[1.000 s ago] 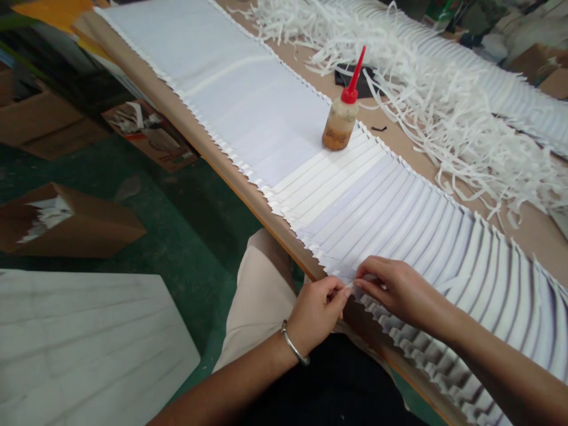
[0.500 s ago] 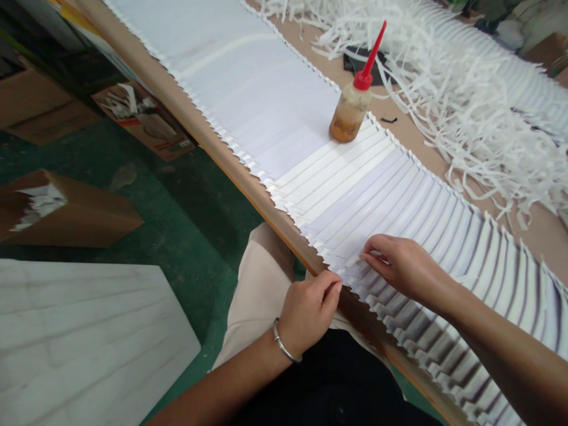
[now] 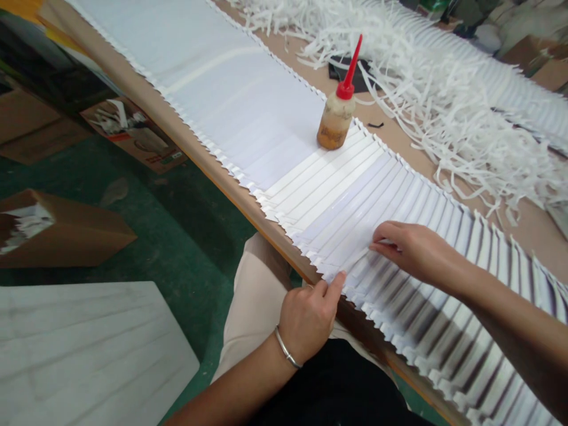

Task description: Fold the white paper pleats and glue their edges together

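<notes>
A long row of overlapping white paper strips [image 3: 412, 201] with folded, jagged ends runs diagonally over the table. My right hand [image 3: 406, 251] is closed in a pinch above the strips, thumb and index finger on a thin white strip [image 3: 358, 258]. That strip slants down toward the near edge of the row. My left hand [image 3: 310, 316] is at that edge, its index finger stretched out and its tip touching the strip ends. Its other fingers curl underneath and are partly hidden. Beyond both hands, a squeeze bottle [image 3: 335, 121] with a red nozzle and amber liquid stands upright on the row.
A heap of loose white strips [image 3: 412, 89] covers the table's far side, by a black piece [image 3: 350, 72]. Open cardboard boxes [image 3: 75, 231] with white scraps stand on the green floor at left. A pale board [image 3: 89, 349] lies at lower left.
My right hand has drawn slightly right and up, and more of the thin strip shows. My left index finger has straightened out of a pinch onto the edge. The view has shifted slightly.
</notes>
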A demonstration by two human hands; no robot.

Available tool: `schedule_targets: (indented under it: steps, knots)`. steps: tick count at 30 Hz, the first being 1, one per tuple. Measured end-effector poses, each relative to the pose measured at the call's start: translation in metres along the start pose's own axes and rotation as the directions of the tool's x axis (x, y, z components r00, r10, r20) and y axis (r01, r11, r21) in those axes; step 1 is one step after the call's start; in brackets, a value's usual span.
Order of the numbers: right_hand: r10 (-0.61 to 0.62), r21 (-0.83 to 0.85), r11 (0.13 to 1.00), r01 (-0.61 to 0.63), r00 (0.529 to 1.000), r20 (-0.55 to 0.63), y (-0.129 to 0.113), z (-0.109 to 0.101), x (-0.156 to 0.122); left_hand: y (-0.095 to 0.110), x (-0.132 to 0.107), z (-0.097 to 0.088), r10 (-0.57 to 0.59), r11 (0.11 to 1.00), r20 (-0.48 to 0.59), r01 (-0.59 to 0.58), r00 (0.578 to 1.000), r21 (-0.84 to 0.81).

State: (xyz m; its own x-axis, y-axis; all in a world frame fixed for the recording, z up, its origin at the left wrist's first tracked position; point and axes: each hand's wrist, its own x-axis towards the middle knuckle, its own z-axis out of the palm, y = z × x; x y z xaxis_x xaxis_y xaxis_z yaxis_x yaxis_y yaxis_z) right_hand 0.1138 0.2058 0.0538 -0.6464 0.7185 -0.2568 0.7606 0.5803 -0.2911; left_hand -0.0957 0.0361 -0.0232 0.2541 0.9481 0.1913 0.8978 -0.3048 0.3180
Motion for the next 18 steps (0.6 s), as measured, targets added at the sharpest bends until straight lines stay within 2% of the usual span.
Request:
schedule_targets:
  steps: [4, 6, 8, 13, 18]
  knots:
    - [0.106, 0.003, 0.994, -0.107, 0.986, -0.13, 0.042, -0.037, 0.007, -0.002, 0.0, 0.004, 0.002, 1.0, -0.034, -0.003, 0.999, -0.018]
    - [0.184, 0.025, 0.983, -0.183, 0.971, -0.155, 0.056, -0.046, 0.011, -0.003, 0.0, 0.005, 0.008, 0.999, -0.049, -0.01, 0.999, -0.035]
    - [0.232, 0.057, 0.973, -0.226, 0.961, -0.152, 0.062, -0.047, 0.017, -0.004, 0.0, 0.006, 0.015, 0.999, -0.058, -0.017, 0.998, -0.048]
    - [0.265, 0.068, 0.964, -0.256, 0.946, -0.185, 0.063, -0.034, 0.03, -0.004, -0.001, 0.005, 0.021, 0.998, -0.054, -0.025, 0.998, -0.057]
    - [0.28, 0.099, 0.958, -0.269, 0.95, -0.135, 0.065, -0.031, 0.037, -0.005, 0.0, 0.005, 0.018, 0.996, -0.048, -0.022, 0.999, -0.082]
